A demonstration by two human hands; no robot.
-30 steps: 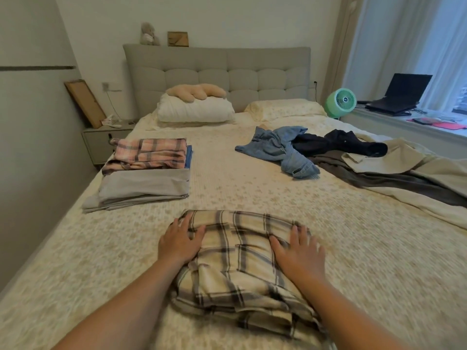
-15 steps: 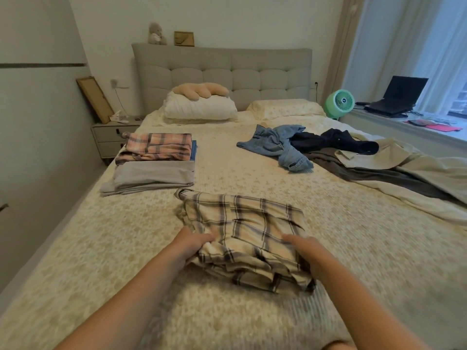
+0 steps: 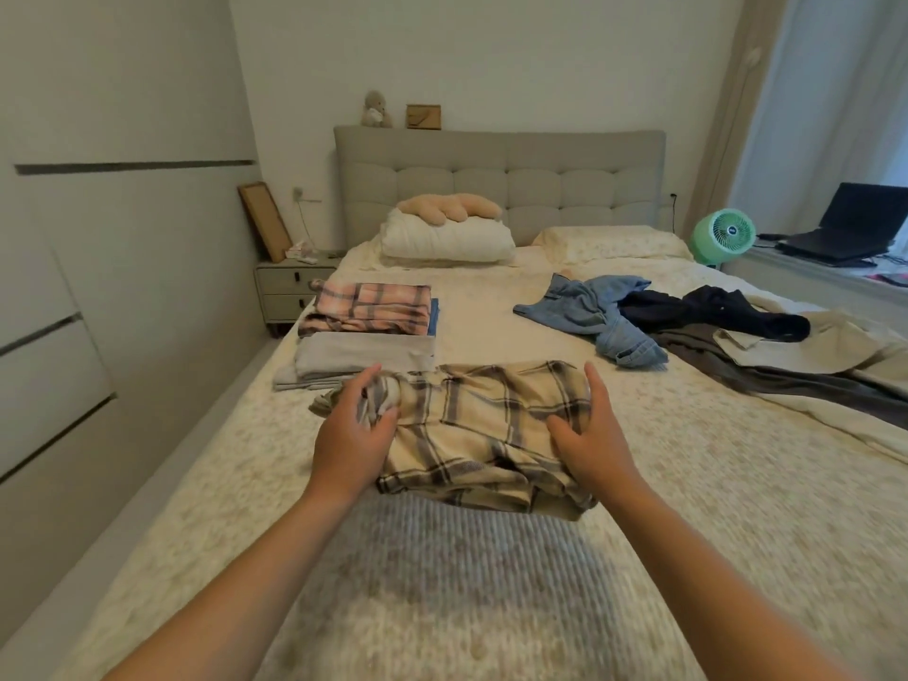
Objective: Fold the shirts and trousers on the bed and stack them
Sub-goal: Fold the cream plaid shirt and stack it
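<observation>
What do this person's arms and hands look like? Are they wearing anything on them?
Both forearms are bare all the way to the bottom edge of the picture, with no sleeve in sight. The left hand and right hand wear no gloves. No watch, bracelet or ring shows on the wrists or fingers, though the picture is slightly blurred.

We only see two bare forearms here, left hand [image 3: 351, 447] and right hand [image 3: 592, 442], no sleeves, no rings, watch or gloves on either one.
</observation>
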